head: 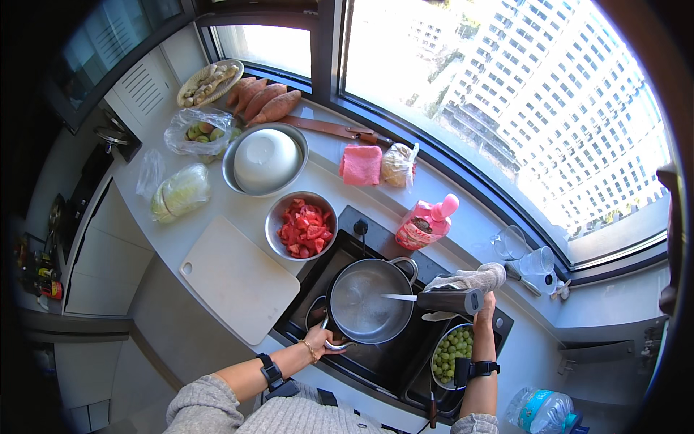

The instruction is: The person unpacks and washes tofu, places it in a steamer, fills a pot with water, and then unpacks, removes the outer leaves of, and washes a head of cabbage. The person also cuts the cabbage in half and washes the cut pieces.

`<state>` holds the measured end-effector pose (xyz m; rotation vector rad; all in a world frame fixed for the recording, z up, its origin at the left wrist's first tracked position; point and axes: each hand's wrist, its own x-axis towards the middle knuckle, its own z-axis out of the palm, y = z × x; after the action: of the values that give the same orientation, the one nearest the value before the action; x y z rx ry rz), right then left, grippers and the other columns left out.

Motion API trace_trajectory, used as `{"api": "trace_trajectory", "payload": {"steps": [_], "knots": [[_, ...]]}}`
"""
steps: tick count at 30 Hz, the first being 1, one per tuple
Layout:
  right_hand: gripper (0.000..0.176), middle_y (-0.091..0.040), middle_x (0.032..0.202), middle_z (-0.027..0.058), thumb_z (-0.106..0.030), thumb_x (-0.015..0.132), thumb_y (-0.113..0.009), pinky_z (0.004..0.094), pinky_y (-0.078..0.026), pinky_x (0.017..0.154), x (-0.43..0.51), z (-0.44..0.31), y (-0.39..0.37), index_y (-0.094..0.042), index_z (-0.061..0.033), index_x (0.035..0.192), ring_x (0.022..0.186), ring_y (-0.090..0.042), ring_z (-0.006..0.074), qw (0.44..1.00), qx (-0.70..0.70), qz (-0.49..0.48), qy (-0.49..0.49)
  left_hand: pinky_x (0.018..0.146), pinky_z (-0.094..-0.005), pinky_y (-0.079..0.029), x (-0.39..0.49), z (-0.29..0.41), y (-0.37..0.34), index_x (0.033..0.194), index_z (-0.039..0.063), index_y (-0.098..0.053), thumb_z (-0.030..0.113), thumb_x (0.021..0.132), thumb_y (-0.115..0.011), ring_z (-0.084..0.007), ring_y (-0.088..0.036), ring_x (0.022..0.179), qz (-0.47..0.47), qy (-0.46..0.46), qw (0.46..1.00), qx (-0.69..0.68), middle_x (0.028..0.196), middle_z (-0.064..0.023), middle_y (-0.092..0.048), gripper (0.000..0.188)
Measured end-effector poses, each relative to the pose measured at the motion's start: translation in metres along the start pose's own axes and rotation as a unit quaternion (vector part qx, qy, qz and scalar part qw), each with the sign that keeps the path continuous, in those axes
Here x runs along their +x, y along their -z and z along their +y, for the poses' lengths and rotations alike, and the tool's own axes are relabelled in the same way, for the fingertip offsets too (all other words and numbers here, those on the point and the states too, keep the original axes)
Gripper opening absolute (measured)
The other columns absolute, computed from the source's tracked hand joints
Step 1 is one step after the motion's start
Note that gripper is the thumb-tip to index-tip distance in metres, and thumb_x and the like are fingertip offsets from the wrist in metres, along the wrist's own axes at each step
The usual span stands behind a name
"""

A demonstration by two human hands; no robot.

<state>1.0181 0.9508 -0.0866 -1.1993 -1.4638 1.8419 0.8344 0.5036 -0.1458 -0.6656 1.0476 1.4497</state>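
My left hand (320, 340) is closed around the near loop handle of a metal pot (398, 331). The pot sits over the dark sink (293, 320), and clear water (368, 304) covers its bottom. A pale stream runs into it from a dark grey faucet (450, 300). My right hand (487, 309) is at the faucet's far end, with its fingers largely hidden behind it. A grey cloth (466, 279) drapes beside the faucet. Below my right forearm, a bowl of green grapes (452, 347) rests at the sink's right side.
Left of the sink are a white cutting board (238, 282) and a metal bowl (274, 238) of cut tomatoes (305, 229). Behind stand a pink pump bottle (425, 225), a pink cloth (360, 165) and an upturned white bowl (268, 158). A large water bottle (542, 409) is at lower right.
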Motion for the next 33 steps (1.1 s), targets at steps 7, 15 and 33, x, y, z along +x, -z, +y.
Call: {"api": "trace_trajectory", "payload": {"steps": [7, 15, 33], "knots": [[0.066, -0.055, 0.145, 0.0069, -0.054, 0.099, -0.06, 0.0468, -0.042, 0.11, 0.004, 0.002, -0.002, -0.048, -0.0137, 0.149, 0.136, -0.051, 0.026, 0.999, 0.003, 0.03, -0.025, 0.084, -0.0685, -0.061, -0.002, 0.004, -0.001, 0.142, -0.004, -0.025, -0.014, 0.074, -0.04, -0.0495, -0.069, 0.106, 0.001, 0.002, 0.999, 0.032, 0.117, -0.0276, -0.056, 0.07], [0.069, -0.048, 0.147, 0.0104, -0.052, 0.097, -0.061, 0.0475, -0.048, 0.103, -0.04, 0.005, -0.031, -0.041, -0.0139, 0.151, 0.126, -0.056, 0.0301, 0.994, -0.056, 0.03, -0.091, 0.086, -0.0689, -0.06, -0.011, 0.009, -0.01, 0.137, -0.008, -0.027, -0.014, 0.072, -0.039, -0.0555, -0.066, 0.108, 0.025, -0.023, 0.998, 0.044, 0.119, -0.0297, -0.056, 0.067], [0.07, -0.056, 0.124, 0.0146, -0.033, 0.091, -0.056, 0.0619, -0.055, 0.088, -0.242, 0.035, -0.144, -0.028, -0.0204, 0.153, 0.105, -0.065, 0.0303, 0.931, -0.006, -0.26, -0.255, 0.084, -0.054, -0.065, -0.16, 0.006, 0.049, 0.112, -0.011, -0.06, -0.004, 0.078, -0.053, -0.0367, -0.075, 0.094, -0.022, -0.089, 0.987, 0.136, 0.106, -0.024, -0.073, 0.035]]}}
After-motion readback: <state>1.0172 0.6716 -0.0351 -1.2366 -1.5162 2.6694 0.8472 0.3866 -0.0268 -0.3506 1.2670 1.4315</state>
